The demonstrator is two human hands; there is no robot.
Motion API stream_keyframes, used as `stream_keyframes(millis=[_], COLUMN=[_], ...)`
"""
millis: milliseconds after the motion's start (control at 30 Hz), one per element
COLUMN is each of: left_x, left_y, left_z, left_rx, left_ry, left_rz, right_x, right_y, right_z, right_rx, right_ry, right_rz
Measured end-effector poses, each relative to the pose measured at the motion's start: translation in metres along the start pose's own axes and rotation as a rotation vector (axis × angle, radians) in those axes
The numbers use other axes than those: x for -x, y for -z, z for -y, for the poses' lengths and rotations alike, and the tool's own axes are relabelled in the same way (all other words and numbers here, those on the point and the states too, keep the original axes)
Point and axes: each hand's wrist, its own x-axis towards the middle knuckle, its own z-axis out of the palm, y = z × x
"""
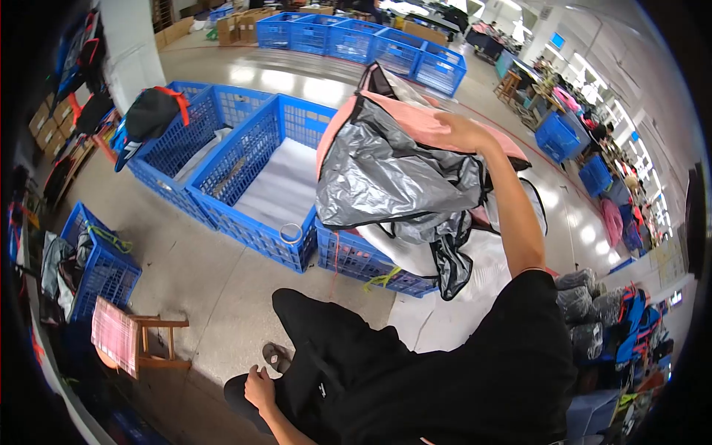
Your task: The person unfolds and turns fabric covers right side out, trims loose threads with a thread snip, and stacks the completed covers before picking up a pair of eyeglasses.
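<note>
My right hand [461, 133] lies on the pink cloth of a pink and silver bag piece [400, 159], its fingers pointing left; whether they grip the cloth is hidden. Silver lining with black edging faces up, and the piece is heaped over a blue crate [348, 256], with white and black-edged parts hanging down its front. Down by my thigh, my left hand [259, 387] has its fingers curled, near the black trousers, and nothing can be made out in it.
Left of the heap stands a blue crate [194, 185] with white sheets inside. Beyond it, a black and red bag [154, 113] rests on another crate. A wooden stool [159, 343] and a small blue crate [111, 271] are at left. More blue crates [348, 41] line the back.
</note>
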Motion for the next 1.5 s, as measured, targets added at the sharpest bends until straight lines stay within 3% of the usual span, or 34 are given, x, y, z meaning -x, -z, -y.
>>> stream_keyframes(millis=[133,200,233,300,367,433,500,533,567,633,667,733,833,867,967,1000,1100,1133,1233,1267,1367,1500], left_x=[0.001,0.002,0.0,0.0,0.007,0.01,0.008,0.008,0.008,0.004,-0.005,-0.019,-0.04,-0.036,-0.018,0.004,0.037,0.063,0.111,0.124,0.182,0.269], left_y=[-0.003,-0.003,-0.005,-0.008,-0.006,-0.005,-0.004,-0.002,0.001,0.012,0.015,0.034,0.074,0.099,0.148,0.17,0.179,0.192,0.189,0.174,0.188,0.209], left_z=[-0.005,-0.002,-0.002,-0.004,-0.005,-0.005,-0.007,-0.009,-0.014,-0.026,-0.029,-0.039,-0.047,-0.052,-0.026,-0.02,0.021,0.022,0.041,0.05,0.043,0.024], left_rx=[-0.019,-0.019,0.008,0.055,0.107,0.187,0.221,0.238,0.245,0.354,0.48,0.608,0.924,1.193,1.912,1.975,2.105,2.176,1.953,1.836,1.496,1.188], left_ry=[-0.008,-0.027,-0.045,-0.08,-0.062,-0.076,-0.065,-0.074,-0.056,-0.058,-0.083,-0.138,-0.163,-0.133,-0.186,-0.144,-0.408,-0.335,-0.378,-0.211,0.061,0.315], left_rz=[-0.042,-0.043,-0.035,-0.034,-0.059,-0.093,-0.103,-0.098,-0.112,-0.11,-0.086,-0.154,-0.298,-0.292,-0.246,-0.301,-0.46,-0.497,-0.628,-0.642,-0.966,-1.157], right_x=[-0.01,-0.021,-0.031,-0.063,-0.087,-0.094,-0.094,-0.09,-0.085,-0.111,-0.117,-0.145,-0.155,-0.151,-0.182,-0.194,-0.192,-0.172,-0.078,-0.048,0.005,0.026], right_y=[-0.061,-0.095,-0.11,-0.115,-0.064,0.003,0.052,0.08,0.1,0.138,0.158,0.173,0.143,0.123,0.042,0.011,-0.078,-0.095,-0.116,-0.125,-0.155,-0.165], right_z=[0.0,-0.004,-0.015,-0.034,-0.035,0.01,0.034,0.058,0.083,0.105,0.126,0.162,0.24,0.266,0.317,0.331,0.39,0.418,0.503,0.525,0.566,0.591], right_rx=[0.141,0.404,0.401,0.481,0.472,0.385,0.242,0.189,0.137,0.138,0.172,0.19,-0.196,-0.124,-0.587,-0.75,-1.017,-0.963,-0.907,-0.918,-1.034,-1.167], right_ry=[0.108,-0.031,-0.022,-0.251,-0.006,-0.1,0.124,0.101,0.33,0.526,0.31,0.511,0.925,0.796,1.0,1.046,1.097,1.187,1.343,1.39,1.39,1.522], right_rz=[-0.083,-0.068,-0.07,-0.109,-0.407,-0.639,-0.77,-0.704,-0.789,-0.903,-0.788,-0.798,-0.684,-0.647,-0.321,-0.171,0.111,0.149,0.377,0.397,0.418,0.415])
